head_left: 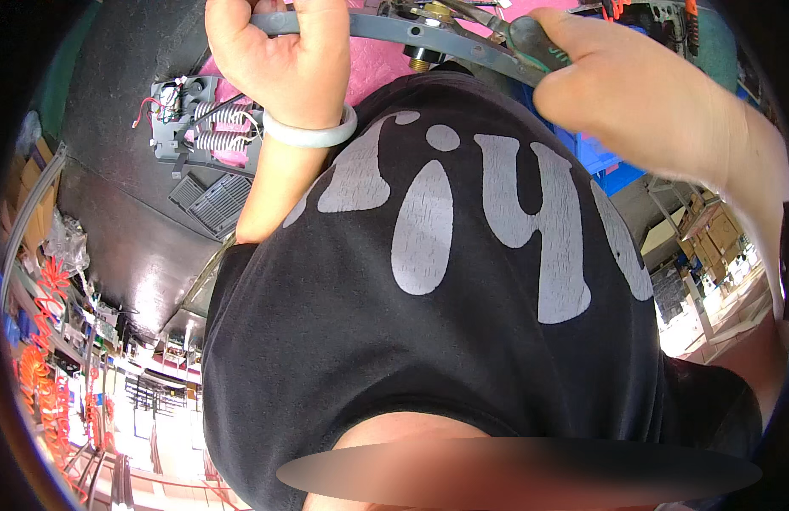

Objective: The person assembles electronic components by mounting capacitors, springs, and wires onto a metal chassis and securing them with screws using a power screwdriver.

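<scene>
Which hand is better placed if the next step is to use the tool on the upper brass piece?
Probably the right hand: it holds the tool, whose metal end points toward the brass piece. The left hand holds the grey bar, and shows no tool.

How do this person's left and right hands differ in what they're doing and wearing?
The left hand is curled around a curved grey bar, while the right hand grips a dark-handled tool. The left hand has a pale bangle at its wrist; the right hand shows none. Both hands are gloveless and near the top of the picture.
</scene>
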Action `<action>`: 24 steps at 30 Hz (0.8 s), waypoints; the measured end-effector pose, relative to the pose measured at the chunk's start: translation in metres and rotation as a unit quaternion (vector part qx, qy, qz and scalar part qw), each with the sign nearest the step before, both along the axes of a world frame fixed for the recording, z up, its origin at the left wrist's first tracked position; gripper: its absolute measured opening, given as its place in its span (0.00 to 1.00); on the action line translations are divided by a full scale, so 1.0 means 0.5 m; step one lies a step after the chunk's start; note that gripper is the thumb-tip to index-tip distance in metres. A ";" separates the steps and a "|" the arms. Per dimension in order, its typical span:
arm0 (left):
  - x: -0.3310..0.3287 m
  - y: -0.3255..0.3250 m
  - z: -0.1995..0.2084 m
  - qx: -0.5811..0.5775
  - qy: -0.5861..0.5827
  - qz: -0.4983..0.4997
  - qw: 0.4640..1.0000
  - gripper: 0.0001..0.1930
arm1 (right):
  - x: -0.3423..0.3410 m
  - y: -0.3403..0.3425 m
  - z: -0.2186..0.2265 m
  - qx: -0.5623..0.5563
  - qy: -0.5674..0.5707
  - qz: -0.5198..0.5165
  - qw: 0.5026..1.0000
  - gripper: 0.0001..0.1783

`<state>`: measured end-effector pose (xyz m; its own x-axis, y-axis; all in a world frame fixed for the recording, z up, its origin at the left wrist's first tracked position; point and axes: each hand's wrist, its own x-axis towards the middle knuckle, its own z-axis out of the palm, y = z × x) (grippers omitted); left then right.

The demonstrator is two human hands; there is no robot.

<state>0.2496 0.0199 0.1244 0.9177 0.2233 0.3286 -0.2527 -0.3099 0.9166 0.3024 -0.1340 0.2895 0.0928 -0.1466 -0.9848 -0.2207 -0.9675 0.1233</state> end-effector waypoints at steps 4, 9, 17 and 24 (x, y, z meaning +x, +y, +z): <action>-0.010 0.019 -0.008 0.023 0.000 0.031 0.999 0.09 | -0.073 -0.068 -0.054 0.177 -0.227 0.074 0.955 0.22; -0.013 0.017 -0.006 -0.043 0.013 0.007 0.999 0.09 | -0.085 -0.186 -0.231 0.438 -0.235 0.017 0.867 0.39; -0.023 0.022 -0.008 -0.032 0.010 -0.005 0.999 0.07 | -0.114 -0.183 -0.268 0.480 -0.291 0.018 0.827 0.39; -0.029 0.022 -0.010 0.053 -0.012 0.008 0.999 0.05 | -0.107 -0.168 -0.205 0.399 -0.244 0.016 0.883 0.37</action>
